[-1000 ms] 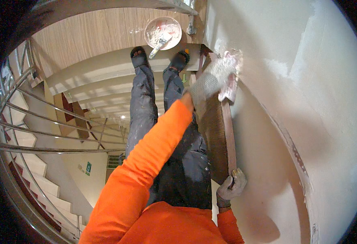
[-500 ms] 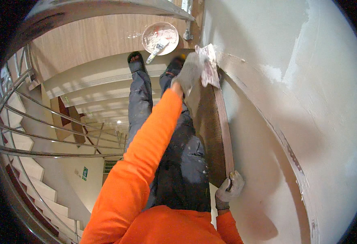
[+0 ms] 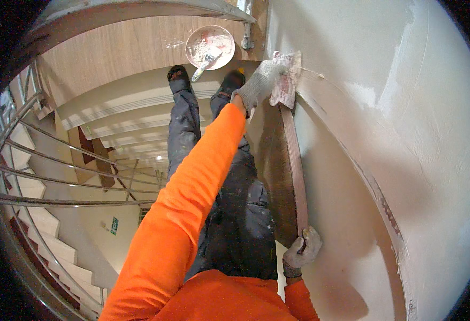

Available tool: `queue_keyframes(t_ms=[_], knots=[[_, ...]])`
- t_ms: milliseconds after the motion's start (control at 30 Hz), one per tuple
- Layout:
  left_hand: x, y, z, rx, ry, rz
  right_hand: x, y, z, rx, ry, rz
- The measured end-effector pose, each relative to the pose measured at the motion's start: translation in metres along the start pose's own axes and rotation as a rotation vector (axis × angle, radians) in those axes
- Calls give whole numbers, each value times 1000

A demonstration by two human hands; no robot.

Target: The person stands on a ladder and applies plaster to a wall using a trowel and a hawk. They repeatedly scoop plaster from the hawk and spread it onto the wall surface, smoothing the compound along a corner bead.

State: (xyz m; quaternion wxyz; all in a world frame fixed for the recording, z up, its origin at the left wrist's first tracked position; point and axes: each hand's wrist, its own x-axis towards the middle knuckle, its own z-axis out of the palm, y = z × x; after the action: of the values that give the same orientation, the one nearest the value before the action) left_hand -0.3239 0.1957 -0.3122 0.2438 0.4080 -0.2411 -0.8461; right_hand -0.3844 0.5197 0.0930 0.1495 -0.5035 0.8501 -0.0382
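My left hand (image 3: 262, 81), in a grey knitted glove, reaches far forward and is closed on a wide putty knife (image 3: 285, 91). Its broad blade is smeared with pinkish-white filler and lies against the wall near the upper end of a curved seam. The grip itself is hidden by the glove. My right hand (image 3: 305, 249), gloved too, is closer to my body, with fingers curled over a wooden board edge (image 3: 295, 166) beside the wall. A round tub (image 3: 188, 41) of pale filler stands ahead, with a smaller putty knife (image 3: 199, 73) lying across its rim.
The wall (image 3: 433, 112) on the right has pale filler patches and a rough curved seam. The tub rests on a wood-look landing (image 3: 112, 48). My feet are on the stairs below it. Metal railings (image 3: 74, 202) and lower stairs (image 3: 47, 224) drop away to the left.
My left hand has shifted right and slightly forward with the putty knife, bringing the blade further onto the wall. My right hand has stayed on the board.
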Motion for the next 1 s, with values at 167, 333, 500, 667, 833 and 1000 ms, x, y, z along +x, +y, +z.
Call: queue_keyframes(t_ms=[167, 333, 500, 667, 833, 1000], knots=[[-35, 31, 26, 562, -51, 445, 7, 1, -3, 1, -10, -42], [-111, 134, 92, 1125, -274, 434, 1, 0, 2, 6, 49, -22], [-182, 169, 146, 839, -179, 732, 6, -4, -1, 35, 46, -21], [-249, 219, 180, 608, -172, 492, 3, -7, -7, -20, 9, 12], [-206, 172, 129, 607, 78, 491, 5, -5, -2, 10, 15, 23], [-126, 67, 100, 1099, 353, 527, 8, -5, -6, -47, -17, -6]])
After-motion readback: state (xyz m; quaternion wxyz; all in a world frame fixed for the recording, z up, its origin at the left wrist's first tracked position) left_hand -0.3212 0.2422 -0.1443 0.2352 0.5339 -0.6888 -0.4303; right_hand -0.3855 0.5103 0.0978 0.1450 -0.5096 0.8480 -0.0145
